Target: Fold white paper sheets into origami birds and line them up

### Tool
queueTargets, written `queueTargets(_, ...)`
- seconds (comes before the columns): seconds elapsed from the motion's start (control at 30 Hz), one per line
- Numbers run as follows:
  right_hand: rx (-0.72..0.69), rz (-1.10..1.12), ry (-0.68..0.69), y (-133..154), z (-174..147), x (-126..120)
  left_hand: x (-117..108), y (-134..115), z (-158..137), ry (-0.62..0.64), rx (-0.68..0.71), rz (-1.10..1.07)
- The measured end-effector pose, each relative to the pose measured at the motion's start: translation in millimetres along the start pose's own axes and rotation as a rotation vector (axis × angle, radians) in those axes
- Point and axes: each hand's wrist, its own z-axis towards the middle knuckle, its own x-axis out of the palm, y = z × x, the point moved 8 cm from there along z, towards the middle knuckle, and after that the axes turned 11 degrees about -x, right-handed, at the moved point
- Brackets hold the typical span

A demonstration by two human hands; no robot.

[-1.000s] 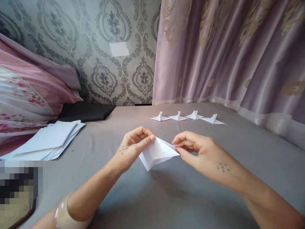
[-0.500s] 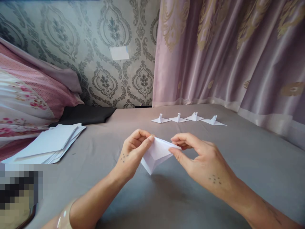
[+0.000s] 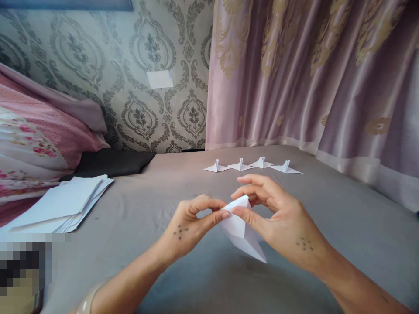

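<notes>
Between my two hands, above the grey sheet, is a piece of folded white paper point(image 3: 238, 226) with a pointed flap hanging down to the right. My left hand point(image 3: 193, 220) pinches its upper left edge between thumb and forefinger. On the other side, the thumb of my right hand point(image 3: 273, 213) presses the front face near the top corner. The right fingers are behind the paper, some raised, and their tips are partly hidden by it.
Several folded paper figures point(image 3: 240, 165) stand in a row farther back on the grey sheet point(image 3: 137, 209). A stack of white paper point(image 3: 65, 200) lies at left, by a black folded cloth point(image 3: 111, 162). A purple curtain point(image 3: 268, 96) hangs at the right.
The folded paper has turned, so its hanging point has swung from lower left to lower right. Both hands have come closer together, the left moving right and slightly down.
</notes>
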Motion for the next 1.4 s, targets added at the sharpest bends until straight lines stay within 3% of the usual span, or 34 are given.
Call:
queueTargets(0.1, 0.012, 0.044, -0.116, 1.9, -1.1, -5.6, -6.3, 7.4, -0.1, -0.095, -0.102, -0.251)
queueTargets(0.2, -0.063, -0.033, -0.143, 8.8, 0.0, -4.1, -8.5, 9.7, -0.8, -0.138, -0.126, -0.337)
queueTargets(0.4, -0.199, -0.083, -0.204, 17.2, 0.8, -0.5, -5.7, 9.1, -1.8, -0.137, -0.094, -0.289)
queueTargets(0.8, -0.177, -0.049, -0.225, 13.1, 0.6, -0.8, 1.4, 6.8, -3.9, -0.151, 0.042, -0.118)
queueTargets(1.07, 0.009, 0.187, -0.198, -8.0, 0.5, 4.6, 6.3, 4.1, -4.4, -0.088, 0.069, -0.06)
queueTargets(1.2, 0.113, 0.283, -0.211, -16.2, -1.7, 7.7, 7.5, 8.8, -3.9, -0.082, 0.005, -0.11)
queueTargets(1.4, 0.108, 0.332, -0.202, -14.1, -1.8, 9.2, 9.7, 16.3, -3.6, -0.078, -0.081, -0.208)
